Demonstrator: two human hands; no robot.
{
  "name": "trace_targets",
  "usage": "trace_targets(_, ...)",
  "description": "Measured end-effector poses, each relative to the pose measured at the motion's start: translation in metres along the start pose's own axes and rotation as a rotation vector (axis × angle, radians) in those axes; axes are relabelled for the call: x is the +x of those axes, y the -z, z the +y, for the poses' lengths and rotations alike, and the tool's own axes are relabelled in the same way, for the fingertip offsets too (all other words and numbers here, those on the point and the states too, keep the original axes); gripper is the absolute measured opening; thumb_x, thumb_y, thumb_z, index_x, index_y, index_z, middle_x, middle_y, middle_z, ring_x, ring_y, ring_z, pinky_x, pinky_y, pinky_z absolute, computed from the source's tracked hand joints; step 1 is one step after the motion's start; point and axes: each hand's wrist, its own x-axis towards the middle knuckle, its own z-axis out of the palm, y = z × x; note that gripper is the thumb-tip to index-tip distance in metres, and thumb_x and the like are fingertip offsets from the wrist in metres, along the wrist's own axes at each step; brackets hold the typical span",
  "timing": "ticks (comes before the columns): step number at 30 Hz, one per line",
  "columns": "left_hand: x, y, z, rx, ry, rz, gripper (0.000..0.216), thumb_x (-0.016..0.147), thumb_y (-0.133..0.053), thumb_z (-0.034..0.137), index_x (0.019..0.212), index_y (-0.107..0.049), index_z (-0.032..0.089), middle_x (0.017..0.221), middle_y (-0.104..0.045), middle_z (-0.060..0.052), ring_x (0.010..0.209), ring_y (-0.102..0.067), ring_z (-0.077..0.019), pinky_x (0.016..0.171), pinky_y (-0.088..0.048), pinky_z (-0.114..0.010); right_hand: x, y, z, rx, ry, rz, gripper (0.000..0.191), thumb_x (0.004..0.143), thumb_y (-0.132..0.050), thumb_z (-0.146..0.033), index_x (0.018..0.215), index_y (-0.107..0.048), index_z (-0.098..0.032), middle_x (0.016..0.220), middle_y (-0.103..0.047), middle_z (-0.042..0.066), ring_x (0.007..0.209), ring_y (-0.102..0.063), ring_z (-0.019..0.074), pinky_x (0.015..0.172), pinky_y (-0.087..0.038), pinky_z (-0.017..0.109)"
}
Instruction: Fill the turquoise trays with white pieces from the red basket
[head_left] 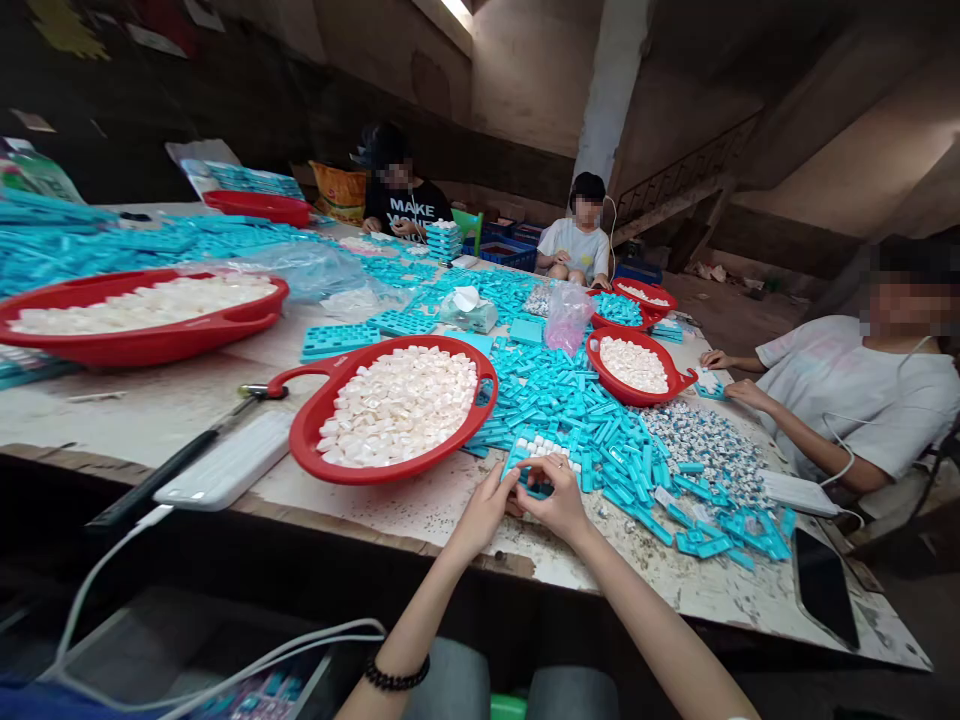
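Near the front edge of the table, my left hand (pixel 486 508) and my right hand (pixel 555 500) come together, fingers bent around a small blue plastic tray (pixel 513 461). Rows of small white caps (pixel 541 447) sit on the tray's far part. Fingers and thumbs cover its near part, so I cannot make out whether a loose cap is pinched there. Just left of my hands stands a red basin (pixel 390 474) heaped with white caps (pixel 397 405). A pile of loose blue plastic pieces (pixel 555 400) spreads behind and to the right of the tray.
A white power bank (pixel 229 462) and a hammer (pixel 180 462) lie at left, a black phone (pixel 825 590) at right. More red basins (pixel 634 392) and a heap of small white-and-blue parts (pixel 697 440) stand beyond. Three other people sit around the table, one close on the right (pixel 862 400).
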Motion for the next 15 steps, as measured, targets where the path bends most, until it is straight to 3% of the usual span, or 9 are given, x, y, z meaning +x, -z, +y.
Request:
trace_targets(5,0.003,-0.002,0.001,-0.032,0.069,0.006,0.055,0.076,-0.064,0.066,0.103,-0.059,0.018,0.062,-0.064,0.002,0.055,-0.066,-0.0210,0.058,-0.055,-0.033,0.002,0.001,0.003,0.020,0.004,0.030,0.018,0.087,-0.056,-0.024,0.099,-0.069,-0.021,0.071,-0.065,0.000,0.069,-0.059,0.0179,0.074,-0.046,0.033)
trace_targets(8,0.006,-0.001,0.000,-0.022,0.095,0.005,0.052,0.075,-0.068,0.061,0.103,-0.060,0.019,0.059,-0.063,0.004,0.054,-0.066,-0.0210,0.056,-0.055,-0.032,0.011,0.007,-0.011,-0.009,0.049,0.096,0.018,0.088,-0.053,-0.024,0.097,-0.068,-0.021,0.073,-0.066,0.001,0.068,-0.059,0.0180,0.072,-0.047,0.034)
trace_targets(12,0.008,0.003,-0.003,-0.039,0.072,-0.001,0.041,0.075,-0.070,0.054,0.094,-0.061,0.020,0.071,-0.069,0.000,0.060,-0.069,-0.0206,0.059,-0.057,-0.031,0.008,0.036,-0.074,-0.038,0.222,0.150,0.012,0.086,-0.056,-0.020,0.093,-0.065,-0.025,0.080,-0.070,0.001,0.074,-0.065,0.0190,0.077,-0.050,0.038)
trace_targets(15,0.009,0.004,-0.004,-0.044,0.094,-0.018,0.044,0.074,-0.071,0.057,0.094,-0.061,0.019,0.068,-0.068,0.000,0.062,-0.071,-0.0206,0.063,-0.058,-0.031,-0.023,0.070,-0.134,-0.054,0.293,0.122,0.010,0.080,-0.069,-0.027,0.087,-0.064,-0.033,0.074,-0.069,-0.003,0.063,-0.063,0.0192,0.066,-0.054,0.038)
